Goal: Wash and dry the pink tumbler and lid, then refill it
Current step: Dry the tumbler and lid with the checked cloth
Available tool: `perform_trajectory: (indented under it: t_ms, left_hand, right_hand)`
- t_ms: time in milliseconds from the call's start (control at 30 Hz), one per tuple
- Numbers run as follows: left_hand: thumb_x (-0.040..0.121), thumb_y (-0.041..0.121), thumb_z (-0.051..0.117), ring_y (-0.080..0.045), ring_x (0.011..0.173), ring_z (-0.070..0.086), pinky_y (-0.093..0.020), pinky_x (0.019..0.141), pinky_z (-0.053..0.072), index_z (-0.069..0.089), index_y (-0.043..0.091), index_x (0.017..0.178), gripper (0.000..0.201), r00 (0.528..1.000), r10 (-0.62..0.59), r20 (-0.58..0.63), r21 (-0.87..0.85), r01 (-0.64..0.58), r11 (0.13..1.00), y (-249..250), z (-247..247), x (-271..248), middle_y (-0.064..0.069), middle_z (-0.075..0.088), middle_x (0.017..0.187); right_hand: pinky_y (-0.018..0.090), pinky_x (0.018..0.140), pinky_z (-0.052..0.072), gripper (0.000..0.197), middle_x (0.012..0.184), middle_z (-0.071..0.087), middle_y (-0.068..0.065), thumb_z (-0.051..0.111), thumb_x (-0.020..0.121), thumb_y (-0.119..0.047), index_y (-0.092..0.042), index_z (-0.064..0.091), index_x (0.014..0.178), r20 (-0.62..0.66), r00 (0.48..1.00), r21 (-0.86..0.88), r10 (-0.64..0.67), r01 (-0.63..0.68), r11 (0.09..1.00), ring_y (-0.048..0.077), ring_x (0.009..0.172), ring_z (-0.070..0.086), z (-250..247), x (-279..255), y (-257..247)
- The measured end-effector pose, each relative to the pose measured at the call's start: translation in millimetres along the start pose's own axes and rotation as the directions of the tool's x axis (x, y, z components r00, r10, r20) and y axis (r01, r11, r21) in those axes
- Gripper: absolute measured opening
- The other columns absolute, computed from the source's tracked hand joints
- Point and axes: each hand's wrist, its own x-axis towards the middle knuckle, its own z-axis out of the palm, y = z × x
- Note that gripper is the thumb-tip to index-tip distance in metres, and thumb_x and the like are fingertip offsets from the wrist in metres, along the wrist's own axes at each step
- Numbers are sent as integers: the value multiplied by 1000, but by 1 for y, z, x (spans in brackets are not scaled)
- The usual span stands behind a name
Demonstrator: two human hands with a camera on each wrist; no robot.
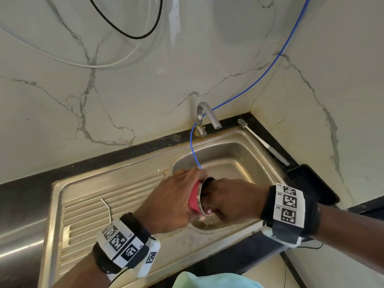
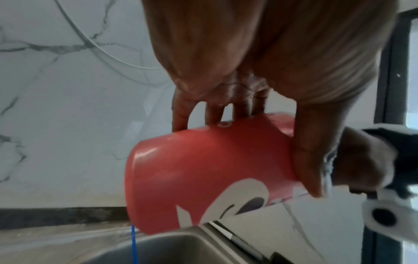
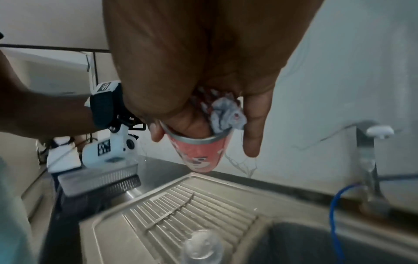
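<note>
Pink tumbler (image 1: pixel 195 196), held tilted over the sink (image 1: pixel 232 161): left hand (image 1: pixel 172 200) wraps its body; right hand (image 1: pixel 230 198) pinches a grey cloth (image 3: pixel 227 116), 2 fingers inside the mouth. Wet walls could slip under the scrubbing push, dropping it into the basin.

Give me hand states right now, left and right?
Left hand: closed around the tumbler, tilted over the sink.
Right hand: fingers inside the tumbler's mouth, holding a cloth.
</note>
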Motion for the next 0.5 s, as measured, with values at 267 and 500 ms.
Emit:
perform_trajectory:
  t_ms: [267,500]
  left_hand:
    - [71,39,95,-25,146,47,-67,108,46,41,27,149,96,975,48,-216,208,-2,978,-3,22,1,7,53,155]
    - [67,35,96,-7,132,53,-45,104,55,42,38,141,91,986,41,-160,-27,-46,999,-13,4,-4,17,55,146]
  right_hand:
    - [34,73,65,29,89,72,0,58,100,-1,-21,78,94,122,903,992,412,-100,-75,9,74,70,-12,-7,-23]
    - [52,92,61,28,112,72,21,65,97,-7,-9,66,125,134,919,979,370,-181,95,31,98,72,-5,-13,-22]
